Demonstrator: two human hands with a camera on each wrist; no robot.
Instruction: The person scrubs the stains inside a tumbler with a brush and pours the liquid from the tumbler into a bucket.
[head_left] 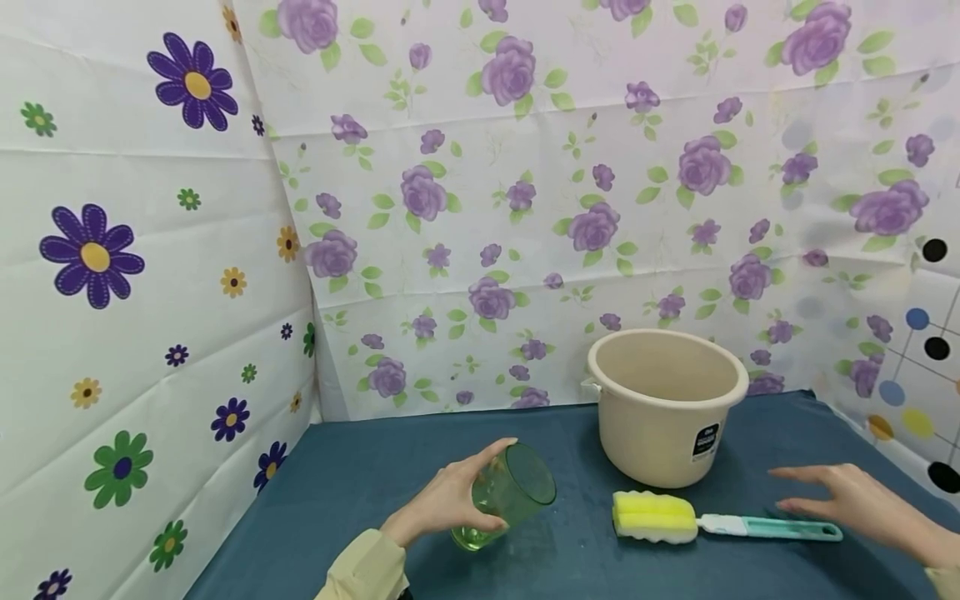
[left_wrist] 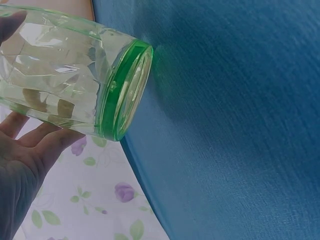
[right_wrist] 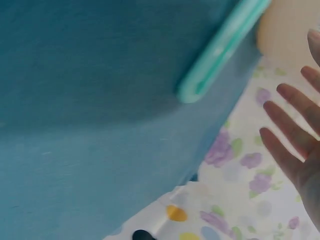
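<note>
A clear green-tinted cup (head_left: 517, 483) is tilted in my left hand (head_left: 450, 496), its mouth leaning to the right. In the left wrist view the cup's green base (left_wrist: 112, 95) points at the blue cloth, and fingers and thumb grip its faceted wall from both sides. My right hand (head_left: 862, 504) hovers by the handle end of a sponge brush (head_left: 656, 518), fingers spread and holding nothing. The brush has a yellow and white sponge head and a teal handle, whose end (right_wrist: 192, 92) shows in the right wrist view, apart from the fingers.
A cream plastic bucket (head_left: 663, 433) with a dark label stands behind the brush, near the back of the table. Dark blue cloth (head_left: 360, 467) covers the tabletop. Flower-printed sheets (head_left: 450, 250) hang along the back and left side, and a dotted sheet (head_left: 911, 367) on the right.
</note>
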